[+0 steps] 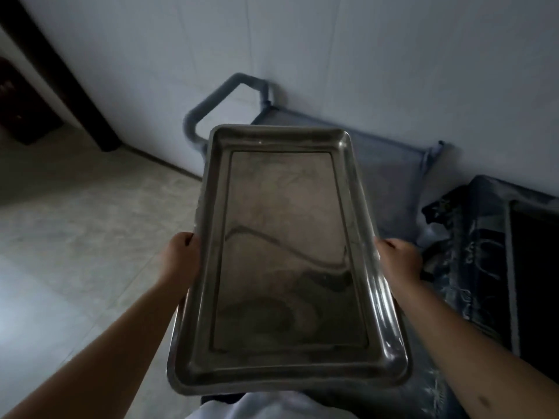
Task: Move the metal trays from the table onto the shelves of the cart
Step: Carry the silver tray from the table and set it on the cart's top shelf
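Gripping the long rims of one metal tray (282, 261), we are holding it level in the air above the cart (390, 173): our left hand (181, 255) is curling closed over the left rim and our right hand (400, 257) is clamping the right rim. The cart's handle (211, 101) is showing just past the tray's far edge, near the wall (302, 49). Open tiled floor (84, 207) is lying to the left; a dark patterned cloth (472, 252) is crowding the right side.
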Demonstrator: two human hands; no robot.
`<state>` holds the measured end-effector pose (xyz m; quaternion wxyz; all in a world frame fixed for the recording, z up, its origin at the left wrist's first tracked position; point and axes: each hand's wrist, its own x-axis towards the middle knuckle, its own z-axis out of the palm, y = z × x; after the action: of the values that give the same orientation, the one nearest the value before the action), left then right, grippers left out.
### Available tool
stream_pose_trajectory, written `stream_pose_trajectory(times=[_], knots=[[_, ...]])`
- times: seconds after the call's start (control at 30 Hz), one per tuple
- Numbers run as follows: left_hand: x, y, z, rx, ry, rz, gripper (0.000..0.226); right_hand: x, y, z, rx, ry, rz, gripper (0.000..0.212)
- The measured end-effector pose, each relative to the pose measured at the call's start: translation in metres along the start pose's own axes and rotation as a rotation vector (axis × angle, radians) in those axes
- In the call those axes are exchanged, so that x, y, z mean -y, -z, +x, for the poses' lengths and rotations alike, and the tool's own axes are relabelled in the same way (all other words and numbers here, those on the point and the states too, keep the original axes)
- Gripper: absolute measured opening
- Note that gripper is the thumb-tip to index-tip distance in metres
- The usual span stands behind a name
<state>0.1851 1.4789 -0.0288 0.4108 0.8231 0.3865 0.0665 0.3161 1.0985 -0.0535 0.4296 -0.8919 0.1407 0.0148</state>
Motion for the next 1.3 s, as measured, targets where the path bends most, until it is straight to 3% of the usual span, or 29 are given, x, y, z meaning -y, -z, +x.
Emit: stream_pose_trajectory(times=[0.13,0.27,0.57,0.83,1.07,1.17,1.3], knots=[[-0.023,-0.028,0.068,0.103,-0.06,0.016,0.028,0.007,-0.019,0.033,-0.082,-0.083,-0.005,0.037],[-0.053,-0.049,0.124,0.182,-0.117,0.037,0.029,0.019,-0.036,0.055,-0.15,-0.138,-0.013,0.045],[-0.086,-0.076,0.189,0.31,-0.112,0.099,0.033,0.045,-0.053,0.097,-0.156,-0.209,-0.118,0.044],[-0.094,-0.094,0.206,0.273,-0.029,0.016,0.033,0.044,-0.065,0.151,-0.088,-0.187,-0.123,0.045],[-0.097,-0.096,0.187,0.24,0.112,-0.147,0.033,0.053,-0.065,0.195,0.052,-0.062,-0.186,0.038],[-0.097,-0.098,0.183,0.226,0.139,-0.14,0.041,0.049,-0.063,0.202,0.098,-0.002,-0.18,0.038],[-0.102,-0.099,0.178,0.199,0.148,-0.124,0.034,0.042,-0.062,0.208,0.106,0.059,-0.191,0.04]])
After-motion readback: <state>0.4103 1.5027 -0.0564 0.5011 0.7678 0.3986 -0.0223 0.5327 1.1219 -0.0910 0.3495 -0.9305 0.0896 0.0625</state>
